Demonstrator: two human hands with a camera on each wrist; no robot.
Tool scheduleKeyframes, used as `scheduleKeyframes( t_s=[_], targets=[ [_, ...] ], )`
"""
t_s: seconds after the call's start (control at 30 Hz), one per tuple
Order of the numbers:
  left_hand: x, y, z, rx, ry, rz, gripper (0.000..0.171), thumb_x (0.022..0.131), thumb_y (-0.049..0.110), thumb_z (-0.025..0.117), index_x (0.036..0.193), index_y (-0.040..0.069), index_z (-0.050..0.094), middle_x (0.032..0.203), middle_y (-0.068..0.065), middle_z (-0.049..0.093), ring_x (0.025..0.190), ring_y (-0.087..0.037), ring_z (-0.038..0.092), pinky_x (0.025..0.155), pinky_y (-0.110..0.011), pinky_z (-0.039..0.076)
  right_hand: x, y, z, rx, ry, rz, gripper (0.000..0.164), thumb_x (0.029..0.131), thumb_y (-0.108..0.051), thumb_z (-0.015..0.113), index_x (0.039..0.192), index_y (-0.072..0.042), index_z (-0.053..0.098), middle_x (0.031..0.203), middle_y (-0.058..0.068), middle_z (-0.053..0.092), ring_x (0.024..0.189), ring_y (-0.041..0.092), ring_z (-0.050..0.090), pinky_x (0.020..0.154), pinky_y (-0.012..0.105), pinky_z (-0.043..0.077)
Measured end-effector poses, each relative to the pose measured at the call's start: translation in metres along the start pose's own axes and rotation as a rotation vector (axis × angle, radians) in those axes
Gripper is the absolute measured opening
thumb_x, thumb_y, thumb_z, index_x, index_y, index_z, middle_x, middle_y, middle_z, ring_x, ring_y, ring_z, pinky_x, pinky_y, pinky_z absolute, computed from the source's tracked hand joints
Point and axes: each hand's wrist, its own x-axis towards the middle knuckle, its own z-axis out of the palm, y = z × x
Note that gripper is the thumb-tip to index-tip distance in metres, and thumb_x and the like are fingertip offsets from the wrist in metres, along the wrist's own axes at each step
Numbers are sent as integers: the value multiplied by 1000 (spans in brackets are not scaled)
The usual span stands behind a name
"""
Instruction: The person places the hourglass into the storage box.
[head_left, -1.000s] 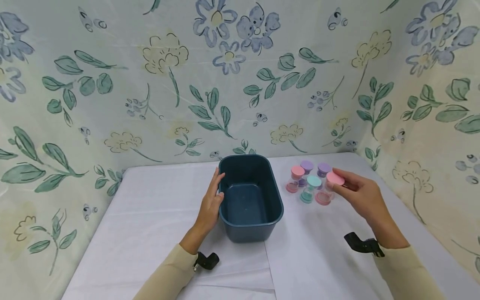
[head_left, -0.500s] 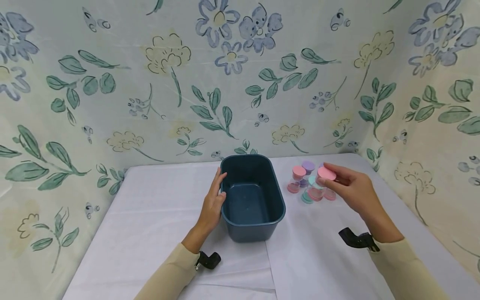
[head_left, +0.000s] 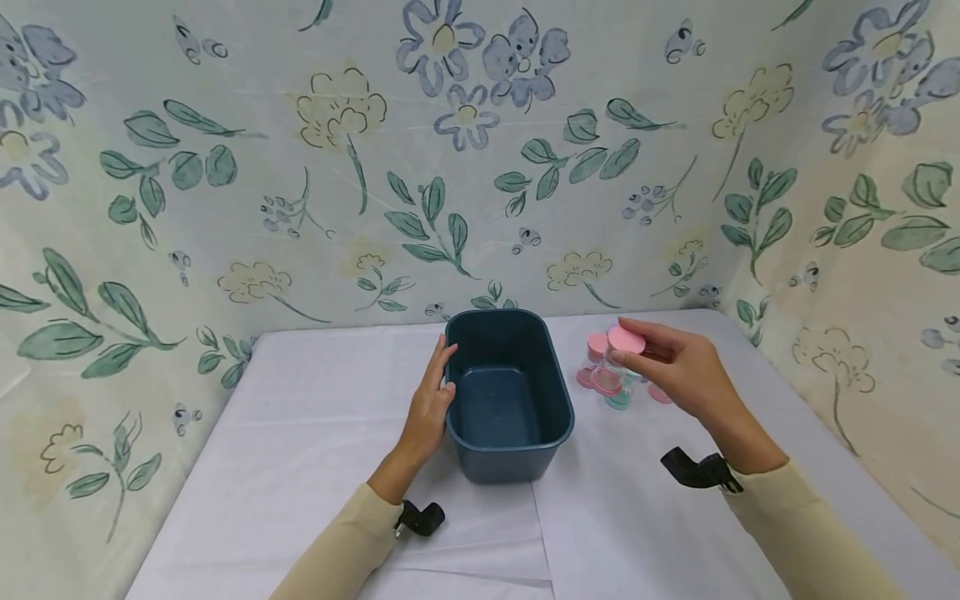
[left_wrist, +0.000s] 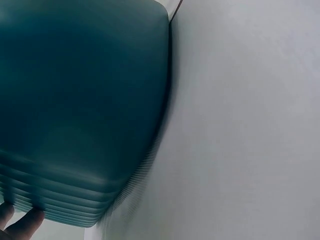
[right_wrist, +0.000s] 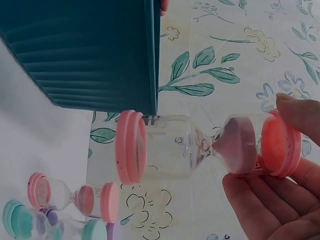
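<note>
"So, where are the hands?"

"The left hand (head_left: 426, 417) rests fairly straight fingers against the blue bin (head_left: 502, 467), at its nine o'clock. The right hand (head_left: 682, 367), towards three o'clock, pinches a pink hourglass (head_left: 626, 341) by its upper cap."

"How will this hourglass handle?"

"Light and stiff, I suppose; the narrow waist may be fragile, the smooth bulbs slippery. Better to hold the cap."

"And its look?"

"Pink caps, clear bulbs, pink sand; it tilts above the counter (head_left: 337, 400). Behind it, other hourglasses (head_left: 596, 346) are partly hidden."
</note>
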Motion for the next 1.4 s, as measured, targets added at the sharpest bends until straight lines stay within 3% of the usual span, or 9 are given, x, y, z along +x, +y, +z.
scheduleKeyframes(
  t_s=[0.37,0.6,0.73,0.93,1.17,1.4],
  targets=[
    [2,-4,3,14,-4,-19,51,98,12,33,147,-4,31,158,-22,15,145,-37,14,113,-59,15,5,-13,-1,55,-18,46,61,82,-41,74,137,-20,56,131,9,59,106,24,62,76,14,51],
    [4,-41,10,13,15,11,52,99,14,33,149,2,30,160,-15,13,147,-30,13,113,-60,16,7,-28,0,108,-31,6,60,82,-37,75,136,-21,57,129,5,61,106,21,63,79,17,52],
    [4,-50,13,18,22,14,52,99,17,33,151,9,30,161,-7,13,147,-23,13,113,-59,18,7,-36,4,118,-34,-31,58,82,-34,76,135,-19,58,128,7,61,105,22,65,79,18,52],
    [5,-53,15,11,23,13,54,97,15,33,151,10,31,161,-9,13,147,-22,12,114,-58,15,8,-42,10,142,-66,-94,57,83,-28,76,135,-16,58,127,10,62,102,24,66,80,20,53],
    [6,-51,14,24,21,12,54,100,27,31,151,8,30,161,-6,13,147,-20,14,112,-59,21,12,-45,21,183,-128,-105,57,83,-29,76,135,-17,58,124,6,63,99,19,67,80,22,54],
    [5,-49,15,36,19,9,53,98,17,32,151,12,30,161,-5,14,147,-21,14,112,-59,21,13,-47,38,208,-191,-83,59,82,-32,77,135,-15,58,121,8,65,98,19,69,80,28,56]
  ],
)
